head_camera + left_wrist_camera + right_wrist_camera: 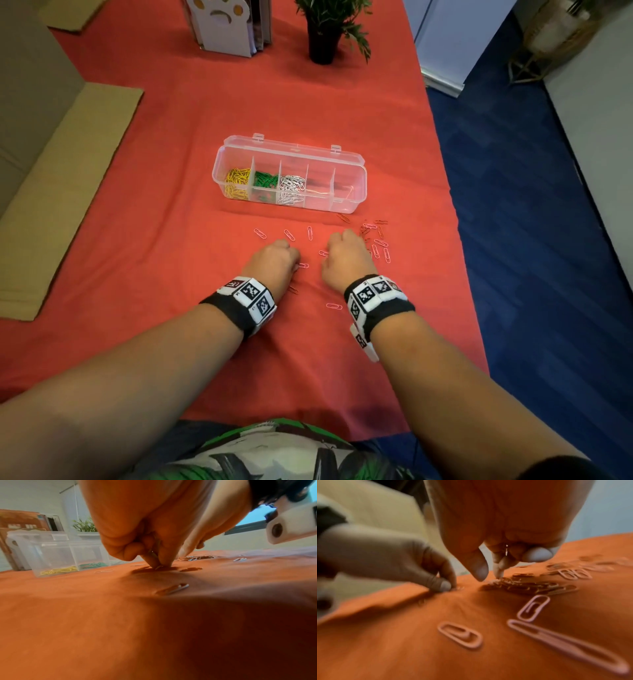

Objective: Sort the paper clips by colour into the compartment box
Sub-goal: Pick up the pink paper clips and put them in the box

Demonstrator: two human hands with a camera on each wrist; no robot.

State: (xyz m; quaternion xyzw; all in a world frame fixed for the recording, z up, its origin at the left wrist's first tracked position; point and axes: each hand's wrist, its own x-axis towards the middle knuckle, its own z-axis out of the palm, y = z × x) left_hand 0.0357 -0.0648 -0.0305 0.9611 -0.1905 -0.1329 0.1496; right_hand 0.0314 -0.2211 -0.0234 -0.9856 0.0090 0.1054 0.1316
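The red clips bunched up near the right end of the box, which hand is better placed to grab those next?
Right, probably. The right hand sits directly beside the red clips, its fingertips at the pile's edge. The left hand is farther away, already pinching a clip on the cloth.

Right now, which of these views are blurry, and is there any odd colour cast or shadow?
Head view: sharp, cloth reads red, edges bend. Left wrist view: near cloth soft, fingers cast a shadow, cloth looks orange. Right wrist view: most blurred, especially the left hand; near pink clips are clearer.
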